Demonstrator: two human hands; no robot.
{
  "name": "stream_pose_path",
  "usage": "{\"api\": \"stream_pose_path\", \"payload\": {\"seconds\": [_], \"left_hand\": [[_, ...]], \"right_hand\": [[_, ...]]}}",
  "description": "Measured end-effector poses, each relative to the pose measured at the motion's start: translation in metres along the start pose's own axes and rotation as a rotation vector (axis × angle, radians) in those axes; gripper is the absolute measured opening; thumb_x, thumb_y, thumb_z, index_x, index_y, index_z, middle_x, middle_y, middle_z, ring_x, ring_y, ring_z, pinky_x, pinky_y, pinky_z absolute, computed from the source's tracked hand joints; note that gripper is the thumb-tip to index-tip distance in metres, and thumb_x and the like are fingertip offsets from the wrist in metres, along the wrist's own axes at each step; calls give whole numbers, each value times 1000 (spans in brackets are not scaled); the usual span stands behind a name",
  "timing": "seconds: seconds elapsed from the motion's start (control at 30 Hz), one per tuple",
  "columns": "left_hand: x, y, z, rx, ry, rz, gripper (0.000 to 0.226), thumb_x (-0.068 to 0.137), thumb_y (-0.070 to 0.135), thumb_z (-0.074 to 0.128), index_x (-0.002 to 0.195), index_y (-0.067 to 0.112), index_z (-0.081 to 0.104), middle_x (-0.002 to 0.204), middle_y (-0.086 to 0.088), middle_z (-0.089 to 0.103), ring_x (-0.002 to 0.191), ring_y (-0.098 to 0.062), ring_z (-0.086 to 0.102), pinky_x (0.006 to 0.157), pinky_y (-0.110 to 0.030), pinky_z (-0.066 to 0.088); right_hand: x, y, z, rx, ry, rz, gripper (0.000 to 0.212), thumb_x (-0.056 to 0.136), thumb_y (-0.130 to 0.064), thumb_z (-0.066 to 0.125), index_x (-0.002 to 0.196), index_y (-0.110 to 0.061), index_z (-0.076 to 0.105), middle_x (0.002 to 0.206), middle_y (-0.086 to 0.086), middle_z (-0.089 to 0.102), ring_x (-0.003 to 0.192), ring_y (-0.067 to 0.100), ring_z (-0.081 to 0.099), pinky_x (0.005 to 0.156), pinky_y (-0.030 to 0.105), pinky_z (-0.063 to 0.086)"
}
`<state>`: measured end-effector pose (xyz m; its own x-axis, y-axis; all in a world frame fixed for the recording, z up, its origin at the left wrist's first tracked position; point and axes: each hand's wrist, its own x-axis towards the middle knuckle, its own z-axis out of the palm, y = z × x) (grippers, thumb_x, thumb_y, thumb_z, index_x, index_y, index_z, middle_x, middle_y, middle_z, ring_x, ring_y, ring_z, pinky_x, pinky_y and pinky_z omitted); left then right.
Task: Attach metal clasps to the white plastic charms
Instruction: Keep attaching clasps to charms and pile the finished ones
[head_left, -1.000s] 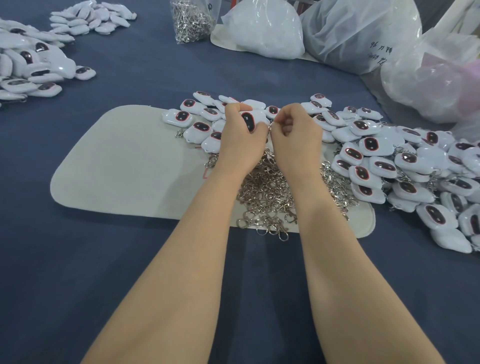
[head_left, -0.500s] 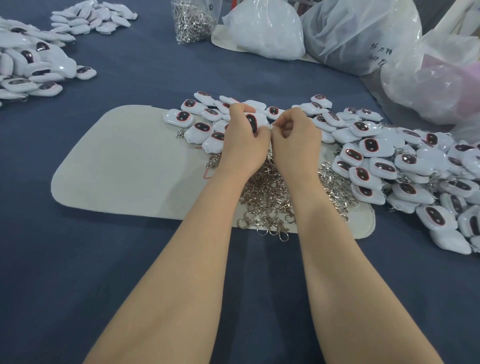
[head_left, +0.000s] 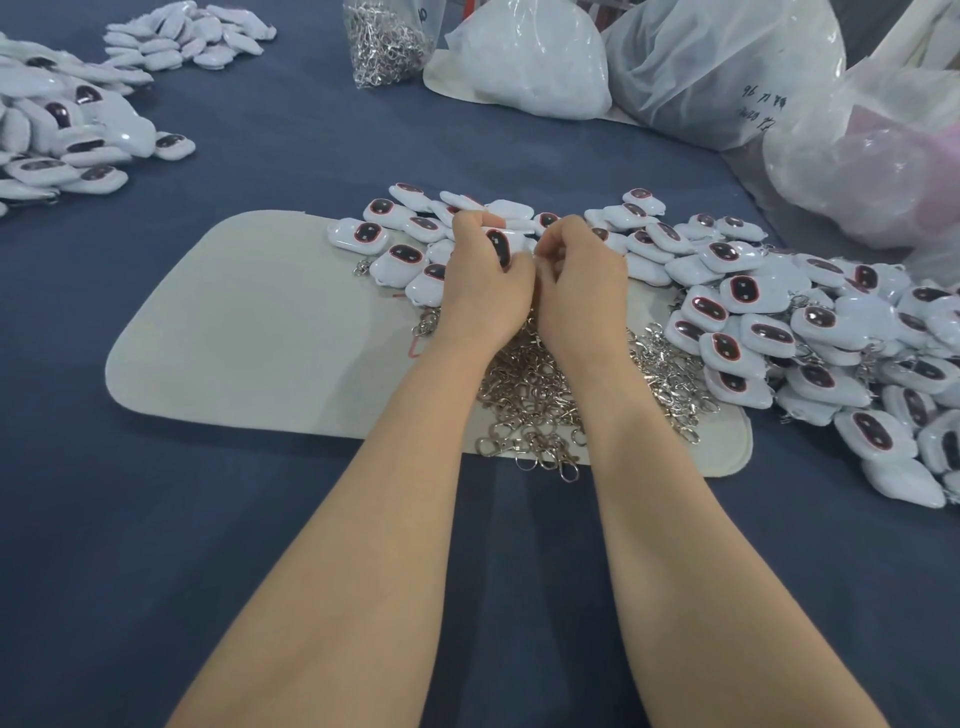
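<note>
My left hand (head_left: 485, 283) grips a white plastic charm (head_left: 501, 247) with a dark oval face, fingers curled round it. My right hand (head_left: 582, 275) is pressed against the left, its fingers curled and pinching at the charm's edge; whatever it pinches is hidden between the fingers. Both hands hover over a heap of silver metal clasps (head_left: 530, 400) lying on a pale felt mat (head_left: 249, 338). Loose white charms (head_left: 769, 322) lie piled behind and to the right of the hands.
A blue cloth (head_left: 260, 545) covers the table. More charms (head_left: 67, 140) are heaped at the far left. At the back stand a clear bag of clasps (head_left: 387, 41) and several white plastic bags (head_left: 701, 67).
The two hands have drawn closer together and slid slightly toward me, the charm turned a little in the left hand. Nothing else moved.
</note>
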<state>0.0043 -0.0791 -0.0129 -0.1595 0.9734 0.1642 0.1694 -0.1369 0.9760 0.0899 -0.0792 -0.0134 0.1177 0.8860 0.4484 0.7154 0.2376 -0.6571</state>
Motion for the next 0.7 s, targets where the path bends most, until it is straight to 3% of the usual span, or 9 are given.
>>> {"api": "stream_pose_path", "payload": {"seconds": [0.07,0.13,0.23,0.3,0.43,0.6,0.7], "left_hand": [[-1,1,0,6,1,8,27,89,6,49,111,17,38,82,11,49,71,-5,51,55,-10,39],[0,3,0,-57,7,-20,26,89,8,50,110,18,38,84,8,52,74,-11,54,61,-17,42],[1,9,-1,-283,31,-166,27,89,9,50,114,16,41,91,1,56,72,-12,58,66,-26,48],[2,14,-2,-496,18,-271,23,91,6,46,113,12,44,82,-1,56,57,-7,54,55,-22,48],[4,18,-7,-777,-62,-446,10,92,5,41,91,9,51,55,2,49,41,-5,45,40,-14,41],[3,19,-12,-957,-66,-525,11,92,2,45,84,9,47,59,-2,49,42,-5,50,43,-15,44],[3,19,-11,-941,-80,-521,15,94,2,44,82,10,48,46,2,50,43,-4,51,45,-14,45]], "right_hand": [[0,0,-1,-7,-1,-13,12,84,1,46,89,-6,55,77,3,56,78,29,53,73,45,45],[-1,-2,-2,25,18,-21,13,86,0,47,93,-7,56,83,4,60,80,26,55,76,43,46],[0,-5,-4,215,25,30,20,88,0,49,102,-12,56,84,-5,59,75,6,56,74,23,48],[1,-6,-5,314,10,68,19,89,-1,52,100,-16,57,84,-14,58,74,-6,54,72,11,45],[2,-8,-6,398,55,77,12,89,-6,58,95,-16,59,86,-12,61,82,3,59,77,17,48],[2,-8,-5,376,145,21,11,89,-7,58,91,-18,60,78,-16,59,71,-7,53,68,10,43],[1,-10,-5,301,184,-26,10,90,-5,56,93,-10,63,80,-7,63,73,0,55,70,15,45]]}}
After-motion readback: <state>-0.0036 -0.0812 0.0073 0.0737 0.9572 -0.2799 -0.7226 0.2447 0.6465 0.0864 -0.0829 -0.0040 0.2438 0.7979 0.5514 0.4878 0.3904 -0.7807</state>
